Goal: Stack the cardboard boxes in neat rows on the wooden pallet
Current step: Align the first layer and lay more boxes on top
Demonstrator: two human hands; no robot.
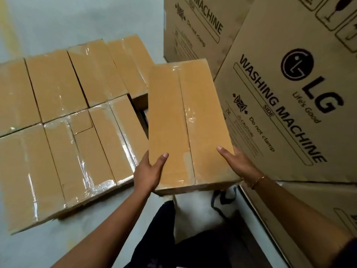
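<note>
Hands both grasp one cardboard box (pixel 185 122) at its near end, arms reaching forward from the lower edge of view. At far left, stacked boxes (pixel 58 132) lie in two taped rows, sides touching, on a pale floor (pixel 58 20). Your left hand (pixel 148 171) clasps the held box's near-left corner, thumb flat across the top face, fingers hidden beneath. The box is raised, long axis pointing away from you, just right of the rows; you cannot tell from this view whether it touches them. Your right hand (pixel 239 163) clasps the near-right corner, thumb on top, palm against the side, a bracelet (pixel 257 180) at the wrist. Washing machine cartons (pixel 289 93) stand close at right.
</note>
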